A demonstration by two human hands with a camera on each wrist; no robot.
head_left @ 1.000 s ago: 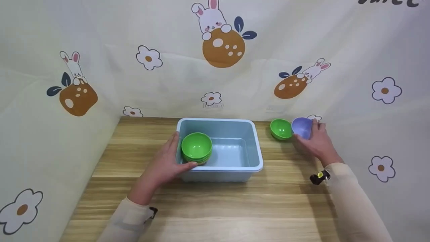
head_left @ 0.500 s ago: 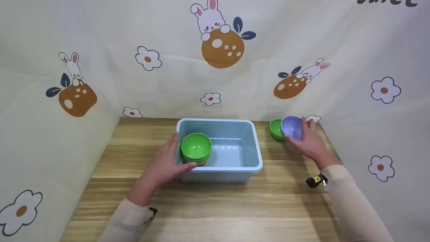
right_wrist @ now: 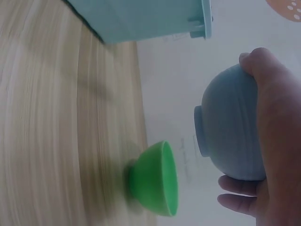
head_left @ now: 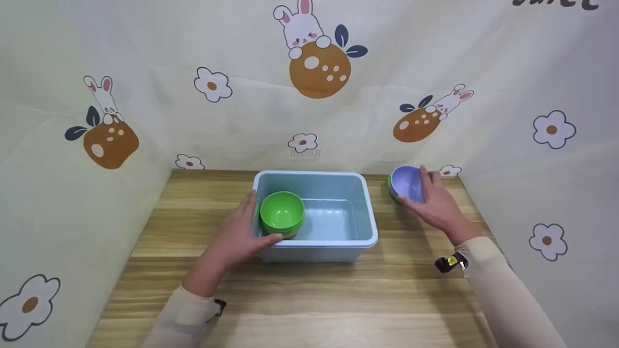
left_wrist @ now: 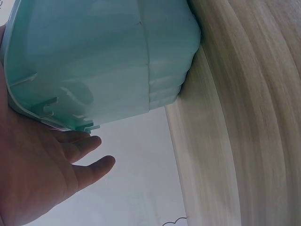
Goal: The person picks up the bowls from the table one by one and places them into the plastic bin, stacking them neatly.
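Observation:
My right hand (head_left: 437, 207) grips a purple bowl (head_left: 406, 183) at its rim, thumb on one side and fingers on the other. In the right wrist view that bowl (right_wrist: 230, 125) hangs off the tabletop, its foot toward a green bowl (right_wrist: 151, 180) standing on the wood. From the head, the purple bowl covers most of the green one. My left hand (head_left: 236, 238) rests against the left end of a light blue plastic bin (head_left: 314, 254), thumb over the front rim, fingers extended along the side. Inside the bin's left part sits a stack of green bowls (head_left: 282, 210).
A wooden tabletop (head_left: 309, 299) lies under everything. Cloth walls (head_left: 242, 125) printed with rabbits, oranges and flowers close off the back and both sides. The two bowls are near the back edge, right of the bin.
My right hand has carried the purple bowl leftward, from beside the lone green bowl to over it, hiding most of it. My left hand, the bin and the stack have stayed put.

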